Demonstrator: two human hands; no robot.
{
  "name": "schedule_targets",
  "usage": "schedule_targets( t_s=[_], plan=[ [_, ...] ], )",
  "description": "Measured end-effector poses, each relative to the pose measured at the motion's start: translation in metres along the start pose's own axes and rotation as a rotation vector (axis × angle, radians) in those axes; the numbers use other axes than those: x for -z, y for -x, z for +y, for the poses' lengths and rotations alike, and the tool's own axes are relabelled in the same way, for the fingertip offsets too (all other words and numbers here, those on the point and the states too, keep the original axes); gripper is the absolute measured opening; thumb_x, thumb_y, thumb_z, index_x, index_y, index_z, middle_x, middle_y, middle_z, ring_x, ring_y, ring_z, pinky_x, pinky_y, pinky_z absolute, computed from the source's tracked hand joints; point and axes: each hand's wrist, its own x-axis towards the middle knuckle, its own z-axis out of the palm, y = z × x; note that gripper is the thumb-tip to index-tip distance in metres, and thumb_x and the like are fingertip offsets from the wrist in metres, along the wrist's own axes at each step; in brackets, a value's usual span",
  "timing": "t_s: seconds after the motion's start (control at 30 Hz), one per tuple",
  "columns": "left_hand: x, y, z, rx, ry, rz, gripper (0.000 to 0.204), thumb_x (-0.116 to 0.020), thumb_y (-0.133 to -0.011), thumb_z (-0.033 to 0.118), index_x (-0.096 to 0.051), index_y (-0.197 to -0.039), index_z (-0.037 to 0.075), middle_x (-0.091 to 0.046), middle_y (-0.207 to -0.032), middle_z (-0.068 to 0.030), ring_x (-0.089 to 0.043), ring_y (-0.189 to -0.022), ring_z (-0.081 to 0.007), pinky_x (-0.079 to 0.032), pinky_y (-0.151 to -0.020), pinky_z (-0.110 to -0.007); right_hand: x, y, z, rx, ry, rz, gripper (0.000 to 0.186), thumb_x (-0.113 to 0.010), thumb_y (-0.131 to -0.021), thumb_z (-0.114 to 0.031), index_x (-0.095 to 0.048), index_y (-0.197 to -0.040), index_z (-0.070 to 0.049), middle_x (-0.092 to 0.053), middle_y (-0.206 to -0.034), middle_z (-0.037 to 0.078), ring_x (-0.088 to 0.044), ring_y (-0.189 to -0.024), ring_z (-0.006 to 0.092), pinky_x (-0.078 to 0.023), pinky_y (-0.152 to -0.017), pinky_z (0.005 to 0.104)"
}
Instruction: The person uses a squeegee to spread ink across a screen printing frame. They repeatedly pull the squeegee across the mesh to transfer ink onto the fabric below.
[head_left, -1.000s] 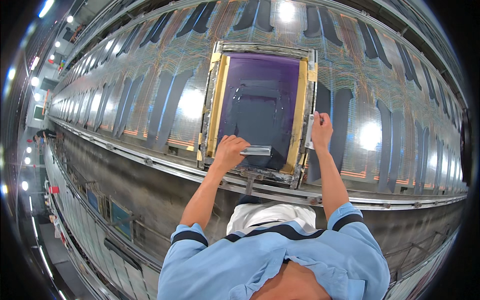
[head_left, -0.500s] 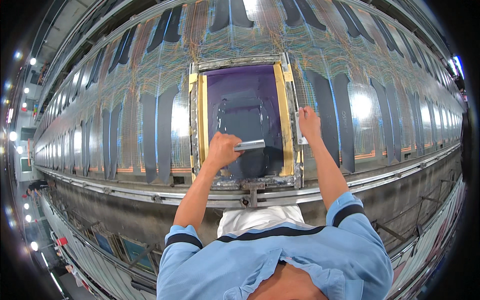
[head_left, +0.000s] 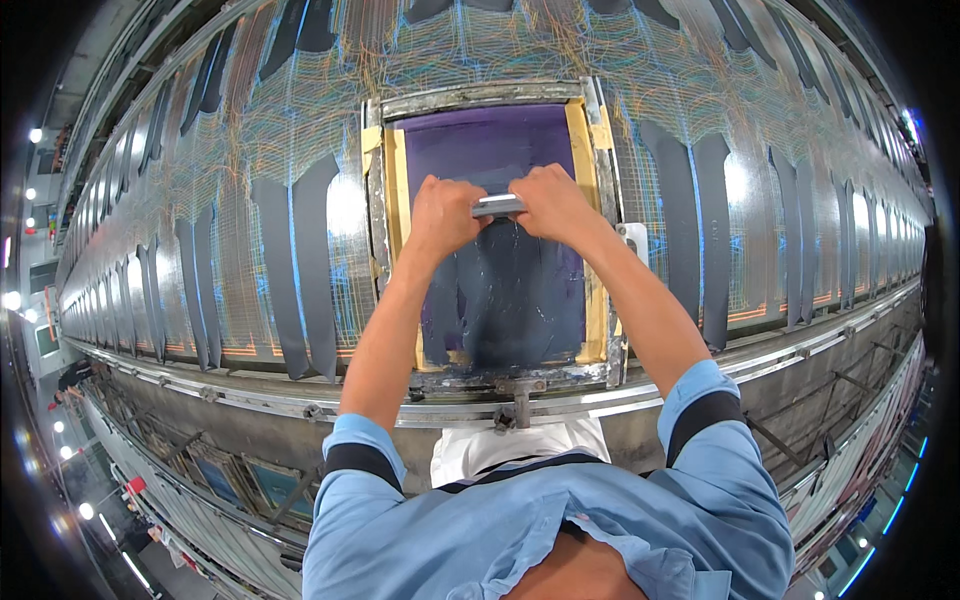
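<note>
My left hand [head_left: 447,212] and my right hand [head_left: 555,202] are both closed around the ends of a metal-handled squeegee [head_left: 497,206]. The squeegee lies crosswise over the middle of a screen-printing frame [head_left: 480,97]. Purple mesh [head_left: 490,130] shows beyond my hands. Nearer to me, a streaky layer of dark grey ink [head_left: 510,300] covers the mesh. Yellow tape [head_left: 398,185] runs along the inner sides of the frame. My fingers hide the squeegee's two ends, and its blade cannot be made out.
Dark cut fabric pieces [head_left: 685,230] lie in rows along a long, shiny table marked with coloured lines. A metal rail [head_left: 580,406] follows the table's near edge. Beside the frame's right side is a pale metal plate [head_left: 636,240]. Framed screens [head_left: 270,490] stand below at the left.
My right hand has left the frame's right edge and taken hold of the squeegee beside my left hand. The squeegee has moved away from me, and dark ink now covers the near mesh more widely.
</note>
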Motion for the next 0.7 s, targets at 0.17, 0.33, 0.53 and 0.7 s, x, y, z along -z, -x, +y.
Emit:
schedule_targets(
  t_s=[0.17,0.33,0.53,0.7],
  plan=[
    [-0.020,0.103,0.050,-0.042,-0.080,-0.018,0.020,-0.083,-0.063,0.011,-0.075,-0.081,0.014,-0.073,-0.082,-0.0035,-0.065,-0.075,-0.0257,-0.042,-0.075,-0.039,-0.028,0.100,-0.053,0.075,-0.011,0.077,0.022,-0.078,-0.071,-0.015,-0.068,-0.089,-0.009,-0.067,-0.087,0.011,-0.065,-0.095,0.0300,-0.046,-0.089,0.0453],
    [-0.020,0.141,0.070,-0.038,0.015,-0.023,0.018,-0.083,-0.066,0.012,-0.074,-0.081,0.014,-0.070,-0.079,-0.0030,-0.065,-0.074,-0.0246,-0.041,-0.074,-0.041,-0.032,0.134,-0.072,0.093,-0.054,0.004,0.020,-0.077,-0.073,-0.017,-0.068,-0.090,-0.010,-0.069,-0.089,0.009,-0.065,-0.097,0.0272,-0.045,-0.090,0.0427],
    [-0.002,0.030,0.011,-0.088,-0.079,0.004,0.017,-0.085,-0.071,0.020,-0.070,-0.074,0.013,-0.070,-0.076,-0.0063,-0.066,-0.074,-0.0293,-0.041,-0.073,-0.043,0.008,0.026,-0.021,0.014,0.129,-0.071,0.019,-0.077,-0.080,-0.026,-0.070,-0.090,-0.011,-0.073,-0.087,0.013,-0.069,-0.090,0.0322,-0.049,-0.082,0.0461],
    [-0.001,-0.016,-0.014,-0.018,-0.081,-0.032,0.018,-0.086,-0.072,0.021,-0.072,-0.076,0.011,-0.071,-0.077,-0.0070,-0.067,-0.077,-0.0306,-0.042,-0.077,-0.043,0.006,-0.022,0.016,0.007,-0.052,0.008,0.020,-0.078,-0.080,-0.025,-0.071,-0.088,-0.009,-0.072,-0.086,0.014,-0.069,-0.090,0.0358,-0.052,-0.082,0.0501]
  ],
)
